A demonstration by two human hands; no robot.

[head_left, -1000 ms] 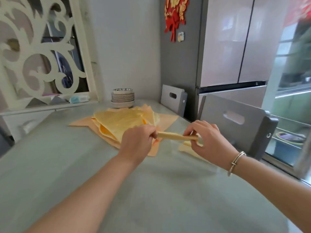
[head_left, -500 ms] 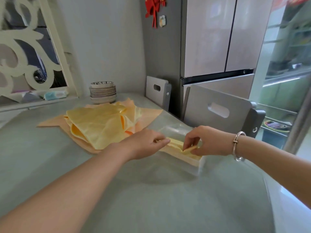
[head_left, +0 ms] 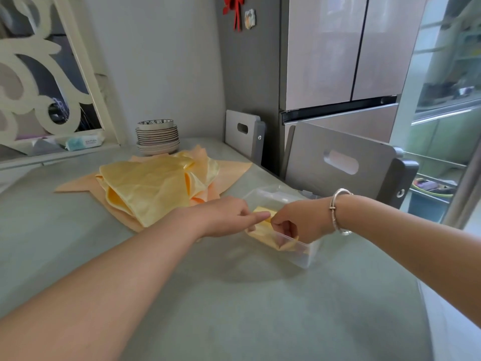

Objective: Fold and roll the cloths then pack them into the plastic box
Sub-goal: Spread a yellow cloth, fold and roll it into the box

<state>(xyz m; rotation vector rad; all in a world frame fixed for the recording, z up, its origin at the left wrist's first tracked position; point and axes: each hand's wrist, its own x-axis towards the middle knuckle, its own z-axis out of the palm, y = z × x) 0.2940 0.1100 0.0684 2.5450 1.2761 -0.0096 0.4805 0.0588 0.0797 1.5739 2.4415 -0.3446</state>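
Head view: rolled cloth (head_left: 263, 212), a second ago held in the air, now lowered into plastic box (head_left: 308, 252). Right hand (head_left: 295, 221) pinches it; left hand (head_left: 229, 216) presses with a fingertip. Unfolded cloths (head_left: 148, 183) left of the grip remain.

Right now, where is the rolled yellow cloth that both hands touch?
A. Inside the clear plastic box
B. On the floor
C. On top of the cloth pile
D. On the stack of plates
A: the rolled yellow cloth lies within the walls of the clear plastic box, with the left hand and the right hand on it.
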